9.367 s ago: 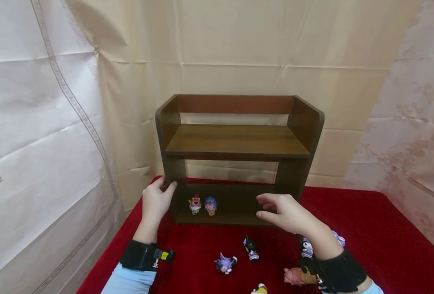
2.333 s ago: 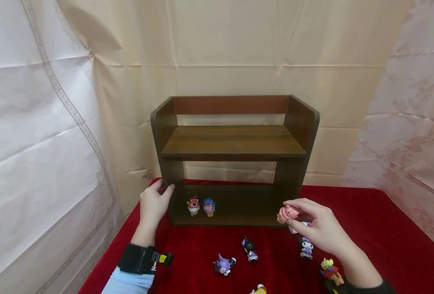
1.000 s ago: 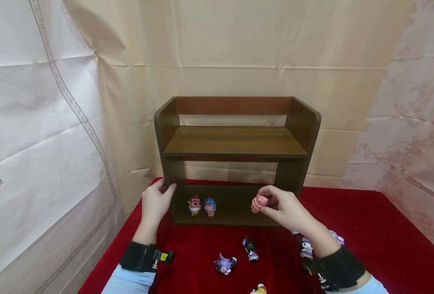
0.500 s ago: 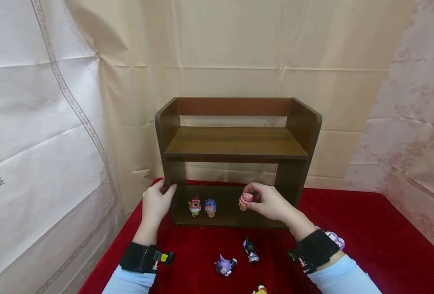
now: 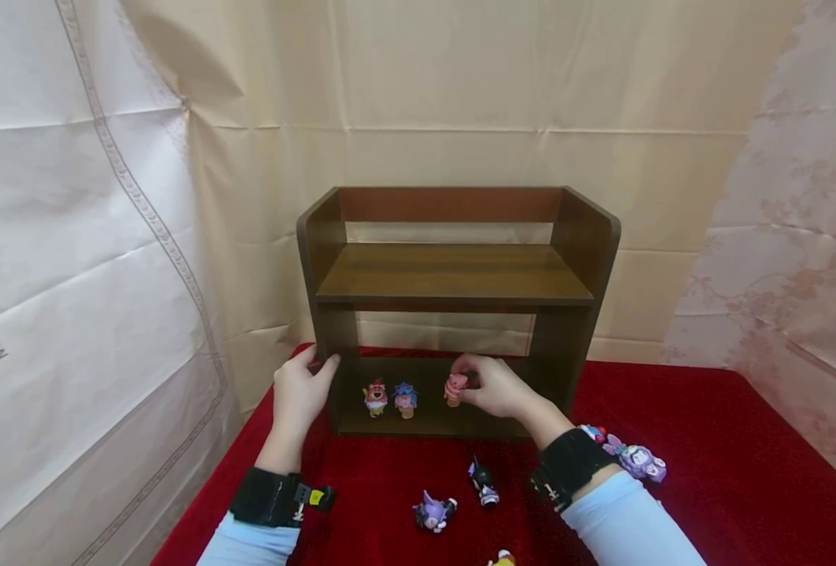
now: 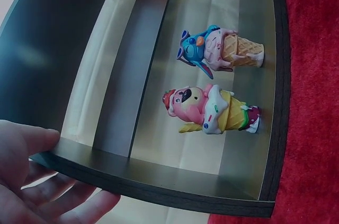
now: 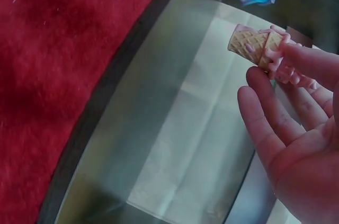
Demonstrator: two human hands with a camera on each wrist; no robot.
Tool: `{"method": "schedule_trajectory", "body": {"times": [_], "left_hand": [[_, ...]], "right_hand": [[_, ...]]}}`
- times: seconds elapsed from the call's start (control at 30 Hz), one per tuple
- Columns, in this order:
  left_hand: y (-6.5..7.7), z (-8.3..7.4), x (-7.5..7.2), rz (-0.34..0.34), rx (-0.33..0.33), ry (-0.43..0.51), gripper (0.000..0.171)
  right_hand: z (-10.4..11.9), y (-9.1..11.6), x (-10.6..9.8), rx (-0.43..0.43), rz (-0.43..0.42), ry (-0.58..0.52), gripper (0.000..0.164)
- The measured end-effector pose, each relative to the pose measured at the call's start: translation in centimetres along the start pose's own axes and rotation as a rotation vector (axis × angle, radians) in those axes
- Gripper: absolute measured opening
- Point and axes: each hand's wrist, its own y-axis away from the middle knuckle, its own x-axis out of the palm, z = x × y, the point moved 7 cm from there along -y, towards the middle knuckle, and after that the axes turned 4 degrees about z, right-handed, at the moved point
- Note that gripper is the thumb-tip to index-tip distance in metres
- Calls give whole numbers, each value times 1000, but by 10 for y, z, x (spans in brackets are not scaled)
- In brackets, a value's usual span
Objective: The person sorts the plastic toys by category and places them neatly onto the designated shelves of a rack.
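My right hand [image 5: 491, 385] pinches a pink ice-cream-cone figurine [image 5: 454, 389] by its swirled top, inside the lower compartment of a dark brown wooden shelf [image 5: 453, 300]. In the right wrist view its waffle cone [image 7: 249, 45] hangs just past the thumb and fingers. Two cone figurines stand upright on the lower board to the left: a pink bear [image 6: 193, 108] and a blue-eared one [image 6: 217, 52]. My left hand [image 5: 300, 393] grips the front edge of the shelf's left side panel, thumb inside and fingers outside.
On the red cloth [image 5: 361, 503] in front lie a purple figurine [image 5: 433, 511], a black-hatted one [image 5: 483, 481] and a yellow one [image 5: 504, 558] cut by the frame. A lilac figurine [image 5: 640, 461] lies right of the shelf, beside my right forearm. The upper board [image 5: 453, 271] overhangs both hands.
The pink cone figurine, lying on the cloth at first, was picked up by my right hand and carried left into the lower compartment, turning upright. My left hand stays on the side panel.
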Motion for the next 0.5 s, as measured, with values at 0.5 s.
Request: {"method": "schedule_trajectory", "body": {"times": [0.5], "left_hand": [[0, 2, 1, 6, -14, 5, 32]], "right_hand": [[-11, -19, 26, 56, 54, 19, 26]]}}
